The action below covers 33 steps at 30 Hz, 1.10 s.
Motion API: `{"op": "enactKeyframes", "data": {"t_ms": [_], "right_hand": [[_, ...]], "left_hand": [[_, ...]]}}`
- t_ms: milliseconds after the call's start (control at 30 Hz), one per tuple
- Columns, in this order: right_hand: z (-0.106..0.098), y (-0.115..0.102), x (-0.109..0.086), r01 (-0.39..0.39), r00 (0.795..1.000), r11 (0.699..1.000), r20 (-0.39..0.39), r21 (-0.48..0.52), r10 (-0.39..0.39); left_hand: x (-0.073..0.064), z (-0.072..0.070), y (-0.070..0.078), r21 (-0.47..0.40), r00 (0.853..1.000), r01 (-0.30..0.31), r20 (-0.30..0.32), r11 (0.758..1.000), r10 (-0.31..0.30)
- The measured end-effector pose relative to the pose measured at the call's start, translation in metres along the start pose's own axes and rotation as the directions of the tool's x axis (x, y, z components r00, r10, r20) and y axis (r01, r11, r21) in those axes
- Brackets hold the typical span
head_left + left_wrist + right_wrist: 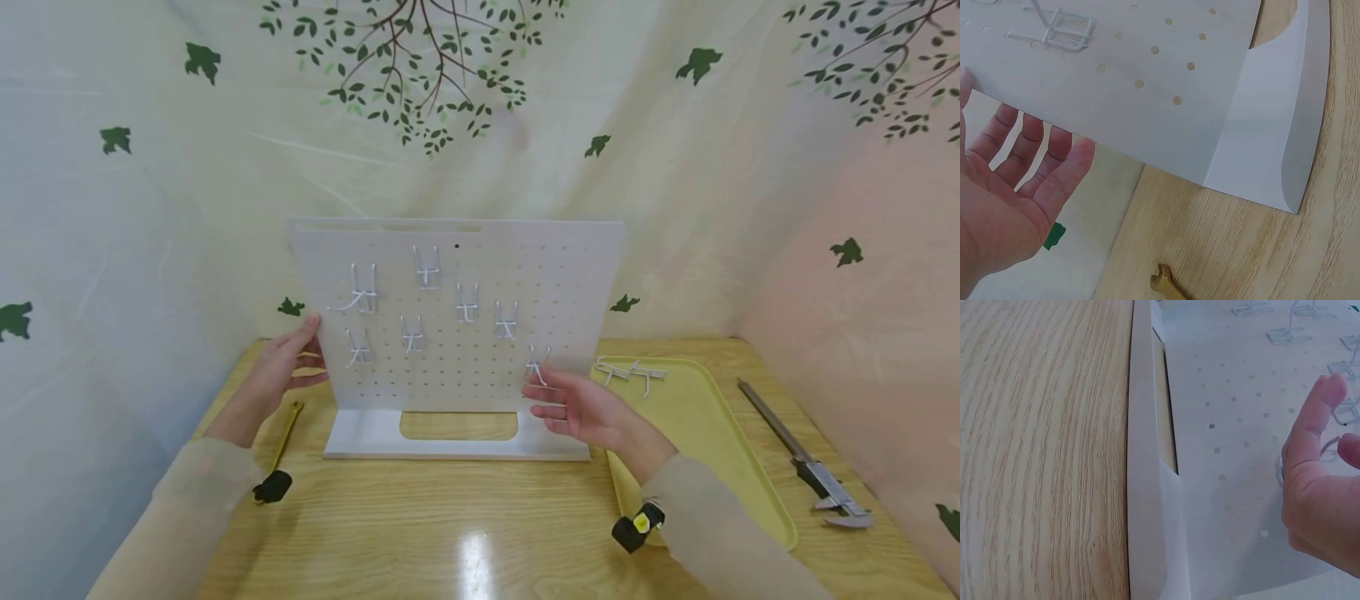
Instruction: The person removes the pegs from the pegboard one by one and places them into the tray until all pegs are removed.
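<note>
A white pegboard (480, 350) stands upright on its white base, with several metal wire hooks, such as one upper hook (427, 271), on its face. My left hand (281, 367) grips the board's left edge; in the left wrist view its fingers (1032, 134) go behind that edge. Low on the right side of the board, my right hand (581, 408) holds a wire hook (536, 363) at its thumb and fingers. The right wrist view shows this hook's bent end (1330, 445) by the thumb tip, with the rest partly hidden by the hand.
A yellow tray (720, 450) on the right holds loose wire hooks (647, 377) at its far end. Beyond it lies a caliper (806, 462). A yellow wrench (287, 433) lies left of the board's base. Behind the wooden table (420, 525) hangs a leaf-patterned curtain (480, 183).
</note>
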State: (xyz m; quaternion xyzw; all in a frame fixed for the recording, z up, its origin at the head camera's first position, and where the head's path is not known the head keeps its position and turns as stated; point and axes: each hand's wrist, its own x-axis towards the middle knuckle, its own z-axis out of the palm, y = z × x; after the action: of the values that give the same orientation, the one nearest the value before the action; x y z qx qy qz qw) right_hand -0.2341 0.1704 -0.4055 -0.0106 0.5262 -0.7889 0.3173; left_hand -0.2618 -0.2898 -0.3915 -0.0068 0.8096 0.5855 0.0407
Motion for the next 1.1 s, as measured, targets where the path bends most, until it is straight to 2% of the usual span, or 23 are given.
{"op": "enactKeyframes", "data": {"t_ms": [167, 500, 700, 1100], "right_hand": [[0.0043, 0.0004, 0.0036, 0.011, 1.0, 1.0, -0.017, 0.029, -0.01], [0.0065, -0.0002, 0.0075, 0.01, 0.993, 0.999, -0.118, -0.032, -0.013], [0.006, 0.0009, 0.0096, 0.004, 0.988, 1.0, -0.156, -0.027, -0.008], [0.0044, 0.0017, 0.0085, 0.004, 0.988, 1.0, -0.155, -0.017, -0.007]], "left_hand": [[0.0006, -0.0004, -0.0012, 0.004, 1.0, -0.005, -0.004, 1.0, 0.005], [0.0026, -0.0018, -0.0022, 0.006, 1.0, 0.0, 0.01, 1.0, 0.0], [0.0023, -0.0018, -0.0022, 0.001, 1.0, 0.005, 0.004, 1.0, -0.005], [0.0013, 0.0003, -0.0026, 0.014, 1.0, 0.006, -0.01, 1.0, -0.006]]}}
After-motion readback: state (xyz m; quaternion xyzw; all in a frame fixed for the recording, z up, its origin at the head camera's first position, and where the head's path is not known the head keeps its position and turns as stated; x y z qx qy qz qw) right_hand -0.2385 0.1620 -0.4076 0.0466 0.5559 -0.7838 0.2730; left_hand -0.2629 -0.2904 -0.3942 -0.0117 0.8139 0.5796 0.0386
